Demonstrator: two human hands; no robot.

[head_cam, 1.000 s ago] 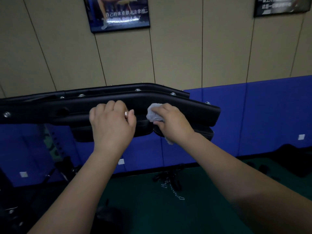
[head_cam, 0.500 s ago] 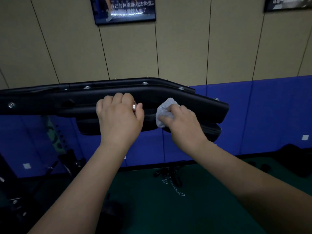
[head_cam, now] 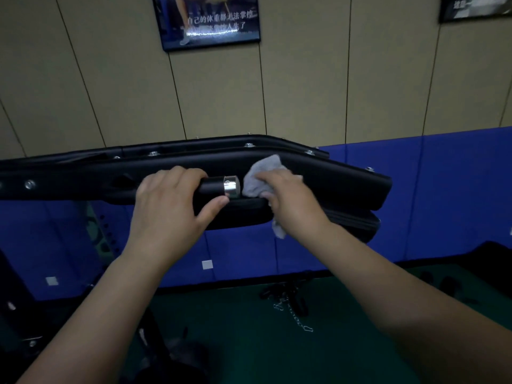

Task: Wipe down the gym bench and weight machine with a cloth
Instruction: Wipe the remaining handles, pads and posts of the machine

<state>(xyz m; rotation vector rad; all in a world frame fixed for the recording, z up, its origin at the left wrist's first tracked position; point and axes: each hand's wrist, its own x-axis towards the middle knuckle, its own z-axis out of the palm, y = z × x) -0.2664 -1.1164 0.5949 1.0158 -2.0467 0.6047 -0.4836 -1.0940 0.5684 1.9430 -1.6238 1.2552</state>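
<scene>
Grey cloth (head_cam: 261, 176) was bunched in the right hand (head_cam: 288, 200), pressed against the black padded bench (head_cam: 346, 187) near its right end, just right of the handle's chrome cap. One loose corner of the cloth hung below the hand, under the pad's lower edge. Right grip: fingers curled round the cloth, holding it against the pad face.

Left hand (head_cam: 169, 209) was wrapped over a black cylindrical handle (head_cam: 213, 185) with a shiny chrome end cap (head_cam: 232, 185); fingers lay over the top, thumb underneath touching the cap's lower edge. Left grip: closed round the handle. Handle end and cloth sat just beside each other, possibly touching, hard to tell.

Bench pad ran from the left edge of view toward the right, tilted slightly down at its right end, with silver bolts (head_cam: 29, 184) along the frame and top edge. A second black pad section (head_cam: 352, 224) showed under the right end.

Behind: beige panelled wall (head_cam: 304, 79) above, blue wall padding (head_cam: 443, 195) below. A framed poster (head_cam: 207, 20) with Chinese text hung top centre, another frame (head_cam: 476, 6) cut off at the top right corner. Green floor (head_cam: 249, 342) below, with a metal chain (head_cam: 295, 314) and dark attachments lying on it near the wall. Dark equipment at the lower left, too dim to identify. Both forearms were bare.
</scene>
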